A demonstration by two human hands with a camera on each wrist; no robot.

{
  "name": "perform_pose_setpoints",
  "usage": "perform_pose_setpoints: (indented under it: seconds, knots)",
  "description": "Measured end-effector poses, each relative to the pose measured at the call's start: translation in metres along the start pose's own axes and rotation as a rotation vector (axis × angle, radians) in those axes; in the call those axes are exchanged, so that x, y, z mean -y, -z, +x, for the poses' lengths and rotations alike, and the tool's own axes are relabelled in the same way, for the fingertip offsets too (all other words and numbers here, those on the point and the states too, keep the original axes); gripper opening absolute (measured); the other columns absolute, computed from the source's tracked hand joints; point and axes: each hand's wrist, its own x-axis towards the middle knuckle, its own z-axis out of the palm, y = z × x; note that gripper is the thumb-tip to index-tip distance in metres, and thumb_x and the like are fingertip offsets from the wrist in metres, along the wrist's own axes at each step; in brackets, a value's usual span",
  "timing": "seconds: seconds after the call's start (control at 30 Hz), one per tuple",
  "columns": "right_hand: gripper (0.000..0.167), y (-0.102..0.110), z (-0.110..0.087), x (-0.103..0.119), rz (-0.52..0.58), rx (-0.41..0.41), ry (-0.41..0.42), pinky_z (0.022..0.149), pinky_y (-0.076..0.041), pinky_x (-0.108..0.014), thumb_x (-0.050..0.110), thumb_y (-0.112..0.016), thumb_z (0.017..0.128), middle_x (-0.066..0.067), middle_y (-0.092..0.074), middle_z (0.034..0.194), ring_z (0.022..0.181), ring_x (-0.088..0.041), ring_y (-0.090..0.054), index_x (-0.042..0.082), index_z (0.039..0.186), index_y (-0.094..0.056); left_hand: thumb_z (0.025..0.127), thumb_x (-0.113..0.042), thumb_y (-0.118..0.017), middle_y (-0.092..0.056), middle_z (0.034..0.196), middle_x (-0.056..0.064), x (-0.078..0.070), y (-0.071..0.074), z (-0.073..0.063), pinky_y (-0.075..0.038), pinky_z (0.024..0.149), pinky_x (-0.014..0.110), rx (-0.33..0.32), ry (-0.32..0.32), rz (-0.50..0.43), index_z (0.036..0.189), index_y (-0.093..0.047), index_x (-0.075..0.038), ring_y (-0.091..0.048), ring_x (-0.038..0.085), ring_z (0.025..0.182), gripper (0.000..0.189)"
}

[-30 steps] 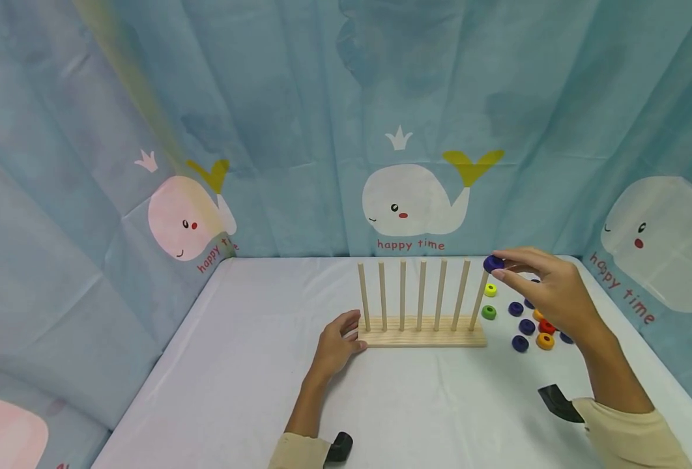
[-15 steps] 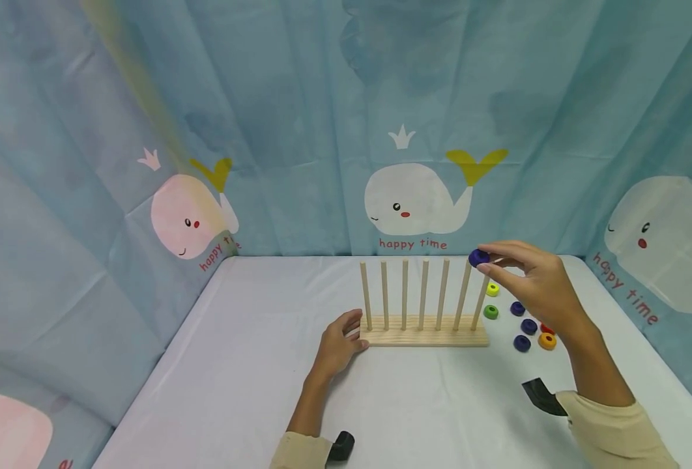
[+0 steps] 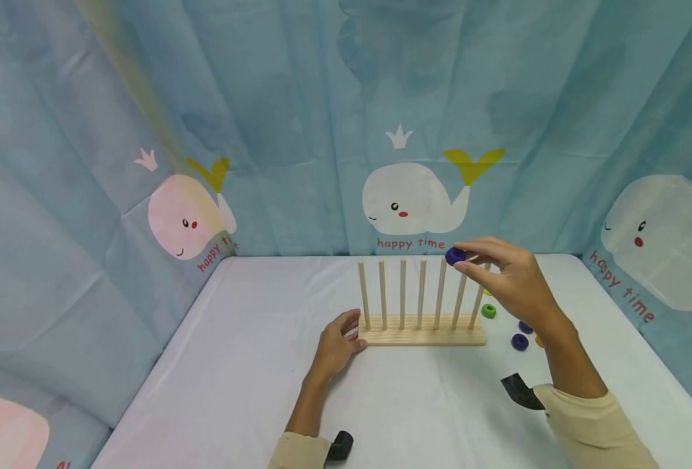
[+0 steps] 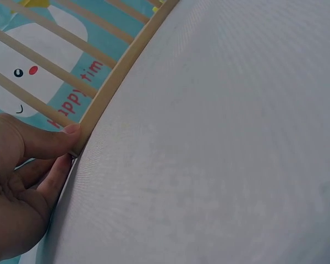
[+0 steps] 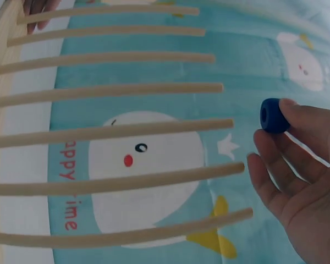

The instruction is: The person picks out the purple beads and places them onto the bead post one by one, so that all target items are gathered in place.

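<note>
A wooden peg rack (image 3: 422, 336) stands on the white table, with several bare upright pegs in a row along its base. My left hand (image 3: 335, 344) grips the base's left end; in the left wrist view the thumb (image 4: 49, 142) lies on the corner and the fingers curl round the end. Between thumb and fingertips, my right hand (image 3: 513, 277) pinches a dark blue bead (image 3: 455, 256). The bead is held at peg-top height, toward the right part of the row. In the right wrist view its hole (image 5: 264, 115) faces the pegs, and a gap separates it from the peg tips.
Right of the rack lie loose beads: a green bead (image 3: 489, 311), blue beads such as one blue bead (image 3: 519, 342), and partly hidden yellow and orange ones. A blue curtain (image 3: 287, 130) with printed whales hangs behind the table (image 3: 246, 352).
My right hand has carried the blue bead leftward above the rack, from the rightmost peg past the one beside it. The left hand stays at the base's end.
</note>
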Motion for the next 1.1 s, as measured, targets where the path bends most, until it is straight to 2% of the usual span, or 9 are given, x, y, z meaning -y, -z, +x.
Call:
perform_pose_setpoints:
  seconds: [0.3, 0.5, 0.7, 0.87, 1.1]
  knots:
    - [0.037, -0.017, 0.008, 0.007, 0.089, 0.024, -0.002, 0.080, -0.057, -0.008, 0.000, -0.079, 0.093, -0.005, -0.076, 0.120, 0.097, -0.002, -0.069, 0.009, 0.128, -0.076, 0.086, 0.017, -0.074, -0.056, 0.152, 0.025, 0.002, -0.001, 0.001, -0.059, 0.106, 0.027, -0.008, 0.012, 0.015, 0.151, -0.053, 0.003, -0.055, 0.040, 0.142, 0.069]
    - [0.035, -0.026, 0.013, 0.010, 0.084, 0.034, 0.010, 0.084, -0.056, -0.008, 0.001, -0.078, 0.094, -0.006, -0.076, 0.121, 0.098, -0.006, -0.069, 0.007, 0.128, -0.076, 0.087, 0.017, -0.074, -0.055, 0.153, 0.027, 0.001, -0.001, -0.001, -0.059, 0.107, 0.029, 0.003, 0.002, 0.009, 0.151, -0.052, 0.005, -0.054, 0.042, 0.143, 0.069]
    - [0.034, -0.035, 0.018, 0.010, 0.099, 0.032, 0.022, 0.087, -0.056, -0.009, 0.001, -0.079, 0.093, -0.006, -0.076, 0.121, 0.100, -0.016, -0.068, 0.006, 0.127, -0.077, 0.087, 0.017, -0.074, -0.054, 0.153, 0.028, -0.002, -0.002, -0.002, -0.058, 0.109, 0.034, 0.003, -0.008, -0.027, 0.151, -0.052, 0.005, -0.053, 0.043, 0.144, 0.069]
    - [0.034, -0.040, 0.022, 0.012, 0.108, 0.049, 0.017, 0.089, -0.059, -0.015, 0.003, -0.079, 0.094, -0.005, -0.075, 0.121, 0.102, -0.021, -0.068, 0.006, 0.127, -0.076, 0.087, 0.017, -0.074, -0.054, 0.153, 0.028, -0.001, -0.002, -0.001, -0.058, 0.108, 0.032, -0.001, -0.010, -0.024, 0.151, -0.052, 0.005, -0.054, 0.042, 0.143, 0.069]
    - [0.034, -0.047, 0.027, 0.017, 0.099, 0.074, 0.013, 0.084, -0.058, -0.018, 0.008, -0.080, 0.095, -0.004, -0.075, 0.122, 0.103, -0.018, -0.069, 0.009, 0.128, -0.076, 0.088, 0.016, -0.074, -0.055, 0.153, 0.025, 0.003, -0.001, 0.001, -0.059, 0.106, 0.027, -0.005, 0.005, 0.019, 0.151, -0.052, 0.003, -0.055, 0.040, 0.142, 0.069]
